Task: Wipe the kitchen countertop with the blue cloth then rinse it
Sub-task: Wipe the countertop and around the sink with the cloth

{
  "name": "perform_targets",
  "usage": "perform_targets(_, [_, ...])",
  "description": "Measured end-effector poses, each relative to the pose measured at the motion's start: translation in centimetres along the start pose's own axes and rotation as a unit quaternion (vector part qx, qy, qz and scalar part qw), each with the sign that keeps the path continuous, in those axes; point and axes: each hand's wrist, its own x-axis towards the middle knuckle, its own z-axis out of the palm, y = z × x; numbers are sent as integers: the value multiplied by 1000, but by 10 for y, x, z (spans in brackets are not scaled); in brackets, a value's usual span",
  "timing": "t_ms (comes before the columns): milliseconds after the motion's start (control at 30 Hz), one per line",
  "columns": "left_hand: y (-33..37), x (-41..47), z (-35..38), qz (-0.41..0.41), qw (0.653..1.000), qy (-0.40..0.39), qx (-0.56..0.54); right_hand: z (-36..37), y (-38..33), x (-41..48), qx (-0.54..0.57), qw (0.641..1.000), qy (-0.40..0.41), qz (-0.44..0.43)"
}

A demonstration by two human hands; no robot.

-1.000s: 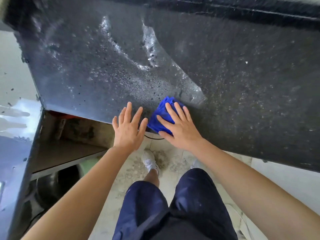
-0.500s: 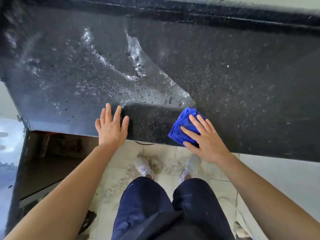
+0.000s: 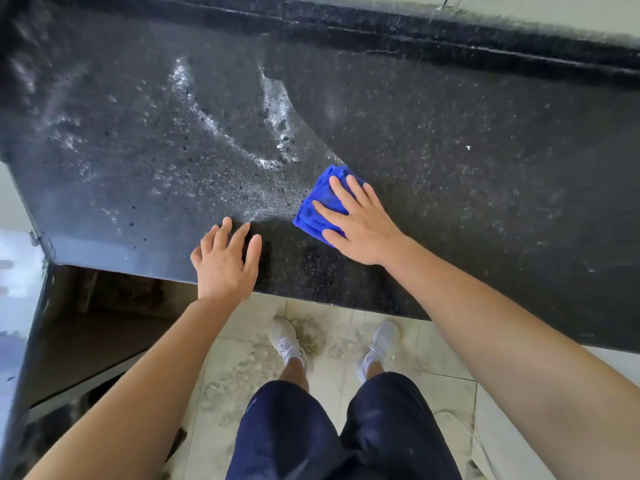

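A folded blue cloth lies flat on the black speckled countertop, a short way in from its front edge. My right hand presses down on the cloth with fingers spread over it. My left hand rests flat on the countertop's front edge, to the left of the cloth, fingers apart and holding nothing. Wet, soapy streaks cover the counter's left half; the strip in front of the cloth looks darker and wiped.
The countertop ends at a corner on the left, with an open dark cavity and a shelf below it. A raised black ledge runs along the back. My legs and white shoes stand on the dirty tiled floor.
My right hand has pushed the cloth away from the front edge, farther onto the counter. My left hand has shifted right along the edge, closer to the cloth.
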Motion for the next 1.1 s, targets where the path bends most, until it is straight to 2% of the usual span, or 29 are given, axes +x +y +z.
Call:
perform_targets(167, [-5, 11, -6, -6, 997, 75, -28, 15, -51, 47, -7, 998, 54, -18])
perform_targets(300, [-12, 32, -10, -7, 996, 90, -19, 27, -9, -9, 2, 994, 90, -59])
perform_targets(400, [-16, 46, -6, -18, 995, 92, -19, 30, 37, -68, 19, 996, 81, 12])
perform_targets(500, [-17, 47, 1, -19, 995, 95, -12, 25, 61, -83, 32, 994, 64, 79])
perform_targets(633, [-24, 47, 3, 0, 996, 93, 12, 21, 52, -27, 45, 987, 112, 105])
perform_targets(767, [-30, 48, 4, 14, 995, 95, 27, 16, 12, 77, 30, 981, 172, 82])
perform_targets(900, [-29, 48, 7, 10, 994, 107, 16, 4, -28, 130, 31, 986, 150, 67])
perform_targets(1033, [-27, 47, 11, 7, 994, 110, 10, 10, 4, 78, 12, 989, 150, 6])
perform_targets(1100, [-25, 46, 12, 7, 994, 110, 3, 19, 22, 29, 13, 989, 148, 20])
